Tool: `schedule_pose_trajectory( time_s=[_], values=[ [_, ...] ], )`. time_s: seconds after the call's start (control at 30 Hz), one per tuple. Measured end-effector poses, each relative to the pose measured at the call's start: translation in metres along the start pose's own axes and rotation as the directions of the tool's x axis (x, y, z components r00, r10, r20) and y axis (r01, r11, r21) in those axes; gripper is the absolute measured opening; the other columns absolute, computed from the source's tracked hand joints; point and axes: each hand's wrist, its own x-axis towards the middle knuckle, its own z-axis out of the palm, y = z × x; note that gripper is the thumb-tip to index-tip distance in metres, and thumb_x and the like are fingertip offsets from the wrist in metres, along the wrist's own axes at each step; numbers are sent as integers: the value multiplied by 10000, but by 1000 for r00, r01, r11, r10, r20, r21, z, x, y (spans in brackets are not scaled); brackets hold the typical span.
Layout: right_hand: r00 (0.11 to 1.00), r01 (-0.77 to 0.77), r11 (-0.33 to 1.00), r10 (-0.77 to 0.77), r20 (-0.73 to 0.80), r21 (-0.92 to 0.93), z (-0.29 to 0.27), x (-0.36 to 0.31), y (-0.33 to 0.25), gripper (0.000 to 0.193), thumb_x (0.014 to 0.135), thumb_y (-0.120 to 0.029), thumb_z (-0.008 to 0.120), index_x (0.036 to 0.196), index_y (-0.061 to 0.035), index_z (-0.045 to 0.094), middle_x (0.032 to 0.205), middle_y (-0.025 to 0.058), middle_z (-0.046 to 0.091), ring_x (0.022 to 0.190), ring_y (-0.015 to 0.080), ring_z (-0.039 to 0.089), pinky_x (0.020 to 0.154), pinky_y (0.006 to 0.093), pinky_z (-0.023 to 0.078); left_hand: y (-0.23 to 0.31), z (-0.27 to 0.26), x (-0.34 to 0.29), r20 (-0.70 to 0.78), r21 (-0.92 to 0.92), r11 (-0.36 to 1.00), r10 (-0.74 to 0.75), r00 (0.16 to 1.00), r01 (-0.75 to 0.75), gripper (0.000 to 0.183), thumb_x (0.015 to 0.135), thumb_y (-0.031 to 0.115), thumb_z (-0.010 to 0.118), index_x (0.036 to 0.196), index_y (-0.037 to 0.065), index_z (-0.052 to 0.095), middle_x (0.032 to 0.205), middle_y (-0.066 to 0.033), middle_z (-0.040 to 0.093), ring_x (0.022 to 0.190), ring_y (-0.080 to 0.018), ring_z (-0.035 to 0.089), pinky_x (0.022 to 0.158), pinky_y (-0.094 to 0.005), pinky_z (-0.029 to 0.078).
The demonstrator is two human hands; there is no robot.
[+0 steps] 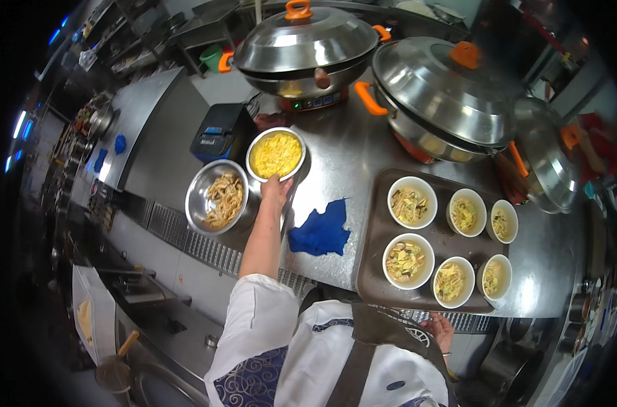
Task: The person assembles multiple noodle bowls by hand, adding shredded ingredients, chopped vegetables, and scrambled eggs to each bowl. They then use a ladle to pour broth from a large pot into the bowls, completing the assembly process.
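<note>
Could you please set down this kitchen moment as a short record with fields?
Setting: steel counter in a kitchen
Left hand: reaches out, gripping the near rim of a metal bowl of yellow food
Right hand: low, by the apron, holding nothing visible
Beside the left hand: metal bowl of pale strips; blue cloth
Tray: brown, with six white bowls of filled food, in two rows of three
Behind: three lidded pans with orange handles
</note>
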Motion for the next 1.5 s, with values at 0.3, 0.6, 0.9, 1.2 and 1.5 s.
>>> schedule_pose_trajectory(
  time_s=[0.3, 0.6, 0.9, 1.2, 1.5],
  values=[
    [998, 5, 1000, -3, 59, -25, 3, 5, -2, 215, 872, -149, 492, 1016, 9, 516, 724, 148, 605, 600, 205, 592, 581, 311, 516, 18, 2, -46, 199, 76, 993, -102, 975, 88, 290, 797, -8, 406, 1084, -42, 409, 974, -173, 540, 774, -258, 584, 606, -334, 492],
    [994, 9, 994, 3, 110, -108, -8, 18, 7, 247, 855, -184, 529, 1005, 13, 532, 697, 126, 614, 597, 167, 588, 573, 247, 487, 106, -57, -149, 240, 83, 952, 267, 933, -294, 275, 810, 26, 455, 1076, -43, 457, 988, -130, 571, 837, -211, 580, 693, -334, 485],
    [993, -16, 996, 27, 115, -92, -3, 27, 1, 220, 875, -139, 483, 1021, 24, 506, 721, 141, 600, 595, 200, 593, 559, 289, 510, 138, -172, -110, -135, 305, 934, 234, 963, -184, 226, 847, 77, 465, 1007, -83, 468, 862, -166, 603, 677, -226, 627, 541, -251, 545],
    [997, -73, 996, 73, 5, 47, -13, 16, -7, 227, 882, -150, 457, 1013, 31, 494, 687, 142, 588, 527, 194, 582, 470, 268, 483, 136, -159, -135, -146, 837, 531, 454, 879, -135, 416, 870, 389, 453, 646, 41, 497, 514, -51, 519, 393, -137, 475, 333, -244, 346],
    [924, -21, 990, 72, -374, 139, -80, 35, -19, 169, 857, -140, 437, 917, 16, 453, 713, 159, 586, 548, 226, 585, 462, 307, 490, -53, -79, -175, 941, 337, -369, 116, 317, -866, 474, 688, 130, 647, 1142, 106, 512, 1259, -165, 380, 1149, -369, 349, 956, -457, 285]
  ],
)
